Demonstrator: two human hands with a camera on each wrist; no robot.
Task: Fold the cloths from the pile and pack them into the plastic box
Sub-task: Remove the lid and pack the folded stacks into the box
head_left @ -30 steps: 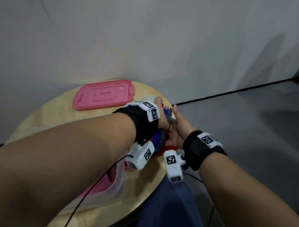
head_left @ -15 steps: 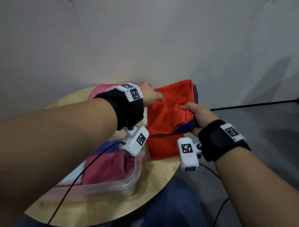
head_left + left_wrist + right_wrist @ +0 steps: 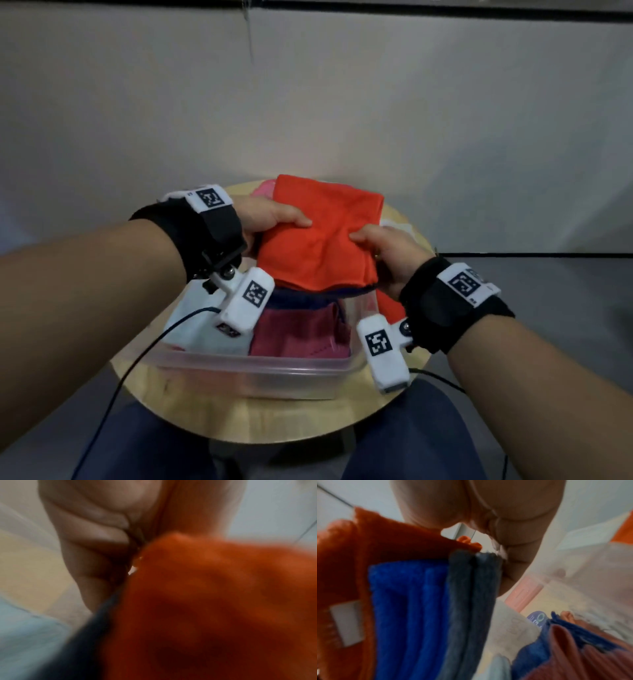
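Both hands hold a stack of folded cloths above the clear plastic box (image 3: pixel 274 373). An orange cloth (image 3: pixel 318 236) lies on top of the stack; the right wrist view shows a blue cloth (image 3: pixel 409 615) and a grey cloth (image 3: pixel 471 601) under the orange cloth (image 3: pixel 368 547). My left hand (image 3: pixel 270 217) grips the stack's left edge, thumb on top, and the orange cloth (image 3: pixel 214 601) fills the left wrist view. My right hand (image 3: pixel 383 253) grips the right edge, thumb on top. Inside the box lie a maroon cloth (image 3: pixel 301 332) and a pale blue cloth (image 3: pixel 202 325).
The box stands on a small round wooden table (image 3: pixel 274 421) against a white wall. A pink lid (image 3: pixel 265 188) peeks out behind the stack. Another orange cloth (image 3: pixel 390 305) lies on the table right of the box. My knees in blue trousers (image 3: pixel 404 442) are under the near edge.
The stack has come from the table's right side to above the box, nearer me. Both hands moved with it and kept their hold on its two edges.
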